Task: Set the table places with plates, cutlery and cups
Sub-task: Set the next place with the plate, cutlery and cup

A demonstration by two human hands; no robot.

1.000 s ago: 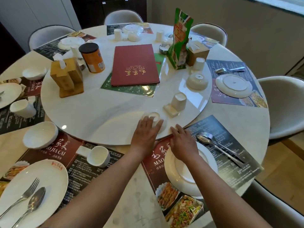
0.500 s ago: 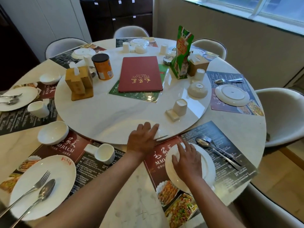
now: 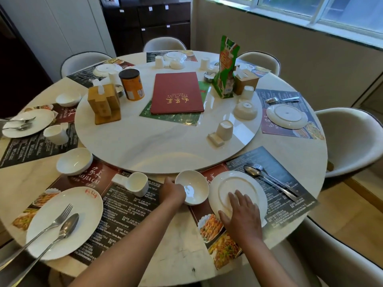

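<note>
Left hand (image 3: 173, 191) grips the bowl (image 3: 193, 186); set it just beside the plate (image 3: 234, 189) (right hand (image 3: 242, 214) lies flat, steadying it).

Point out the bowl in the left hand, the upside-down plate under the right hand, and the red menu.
bowl (image 3: 194, 188), head view, on its inner hollow.
upside-down plate (image 3: 234, 183), head view, on its bare base ring area.
red menu (image 3: 177, 92), head view, on the cover's middle.
</note>
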